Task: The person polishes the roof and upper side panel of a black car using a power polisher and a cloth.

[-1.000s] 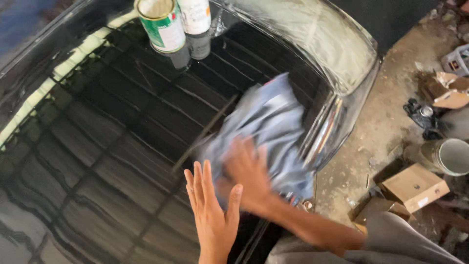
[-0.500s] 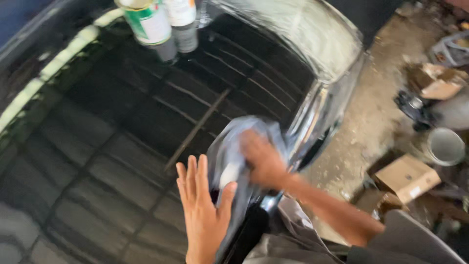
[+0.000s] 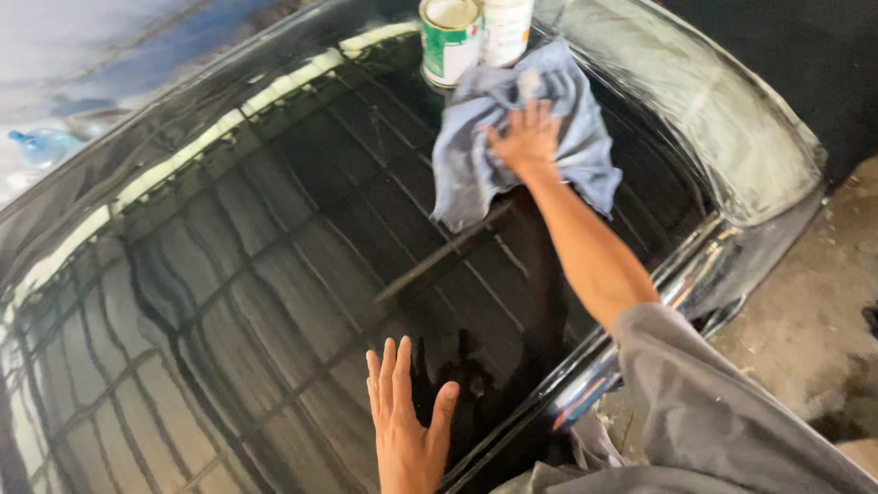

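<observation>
My right hand (image 3: pixel 525 139) presses flat on a crumpled blue-grey cloth (image 3: pixel 476 155), stretched out to the far side of a glossy black car panel (image 3: pixel 238 274). The cloth lies just below a green-and-white tin can (image 3: pixel 448 38) and a white bottle (image 3: pixel 506 27) standing on the panel. My left hand (image 3: pixel 405 421) rests flat on the panel near its lower edge, fingers spread, holding nothing. A grey sleeve covers my right upper arm.
The panel's right edge (image 3: pixel 759 155) is dull and smeared with whitish haze. Beyond it lies a dirty concrete floor (image 3: pixel 805 311). A blue plastic bottle (image 3: pixel 41 146) sits at the far left. Roof bars are reflected in the shiny surface.
My right hand has swept the cloth from the panel's near right edge up to the far side beside the cans. My left hand stays planted flat.
</observation>
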